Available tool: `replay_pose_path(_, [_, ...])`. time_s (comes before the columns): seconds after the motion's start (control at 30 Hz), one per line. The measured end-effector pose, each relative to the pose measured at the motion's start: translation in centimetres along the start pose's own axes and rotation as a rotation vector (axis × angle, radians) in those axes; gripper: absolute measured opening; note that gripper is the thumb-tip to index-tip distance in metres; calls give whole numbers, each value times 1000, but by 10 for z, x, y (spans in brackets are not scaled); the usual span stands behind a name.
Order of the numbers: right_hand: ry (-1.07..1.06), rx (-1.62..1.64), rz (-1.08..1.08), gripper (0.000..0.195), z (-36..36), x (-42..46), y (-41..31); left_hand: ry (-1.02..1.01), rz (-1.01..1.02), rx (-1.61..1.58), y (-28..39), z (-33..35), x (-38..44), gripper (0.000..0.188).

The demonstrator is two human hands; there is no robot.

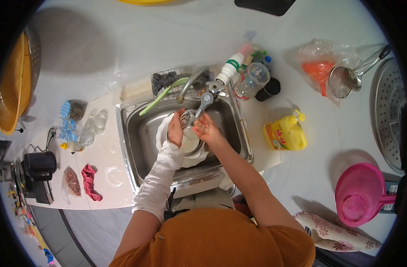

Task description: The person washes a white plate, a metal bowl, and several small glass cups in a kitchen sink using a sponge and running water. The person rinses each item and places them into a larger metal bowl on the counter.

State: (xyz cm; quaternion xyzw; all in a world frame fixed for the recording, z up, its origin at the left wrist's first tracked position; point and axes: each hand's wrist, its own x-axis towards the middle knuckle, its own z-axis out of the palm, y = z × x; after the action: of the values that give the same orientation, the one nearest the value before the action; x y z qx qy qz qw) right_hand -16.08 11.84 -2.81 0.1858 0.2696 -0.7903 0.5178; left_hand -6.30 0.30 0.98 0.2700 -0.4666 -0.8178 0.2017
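Over a stainless steel sink, my left hand grips a clear glass vessel from its left side. My right hand is at the vessel's right side, fingers curled around a small clear piece whose kind I cannot make out. Below both hands, a white dish with a scalloped rim rests in the sink, with a round bowl partly hidden on it. The metal faucet spout and grey tap lever stand just beyond my fingers.
A green-handled brush and steel wool lie by a wire rack behind the sink. Right are a plastic jar, a yellow dish soap bottle and a pink colander. Drinking glasses and a red cloth sit left.
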Motion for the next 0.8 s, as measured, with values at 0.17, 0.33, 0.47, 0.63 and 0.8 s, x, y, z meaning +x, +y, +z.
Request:
replay_pose_path(0.17, [149, -398, -272, 39, 24, -25, 15, 47, 219, 440, -5, -13, -30, 41])
replay_pose_path(0.33, [126, -472, -529, 40, 37, -43, 34, -124, 219, 583, 10, 5, -66, 45])
replay_pose_path(0.47, [106, -399, -593, 35, 28, -33, 62, -456, 437, 902, 24, -20, -66, 36])
replay_pose_path(0.63, [313, -849, -804, 30, 56, -52, 72, -625, 724, 1210, 21, -45, -45, 22])
replay_pose_path(0.8, [672, -1164, -1481, 38, 45, -109, 87, -294, -252, 384, 16, -49, -40, 17])
